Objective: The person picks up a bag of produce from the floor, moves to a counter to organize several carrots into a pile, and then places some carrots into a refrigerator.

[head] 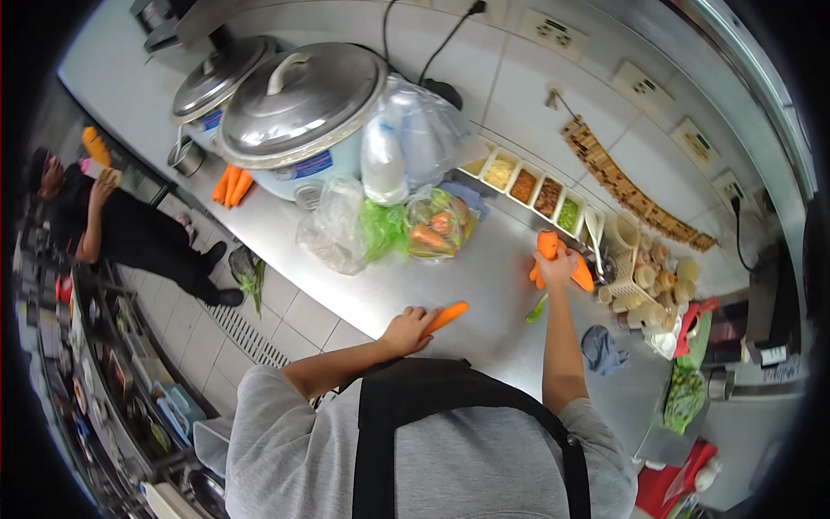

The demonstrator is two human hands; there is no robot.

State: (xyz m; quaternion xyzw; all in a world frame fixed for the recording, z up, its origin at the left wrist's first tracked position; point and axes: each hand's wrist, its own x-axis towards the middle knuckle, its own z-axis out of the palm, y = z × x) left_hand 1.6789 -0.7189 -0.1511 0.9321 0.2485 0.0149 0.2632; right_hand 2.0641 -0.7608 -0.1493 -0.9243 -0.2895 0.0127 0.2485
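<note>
On the steel worktop (499,337), my left hand (405,332) is closed around the thick end of an orange carrot (450,316), which looks peeled. Farther off to the right, my right hand (559,267) grips an upright carrot (546,242). Another carrot (583,276) lies beside that hand on the right, and orange tips show to its left. A slim green item (536,309), too small to identify, lies by my right wrist. Bagged carrots and other vegetables (441,227) sit in clear plastic near the middle.
Large cookers with metal lids (301,97) stand at the back left, near several carrots (231,186). Condiment tubs (524,186) line the wall. Squeeze bottles (648,279) and a blue-grey cloth (604,350) are at right. Another person (130,220) stands in the aisle at left.
</note>
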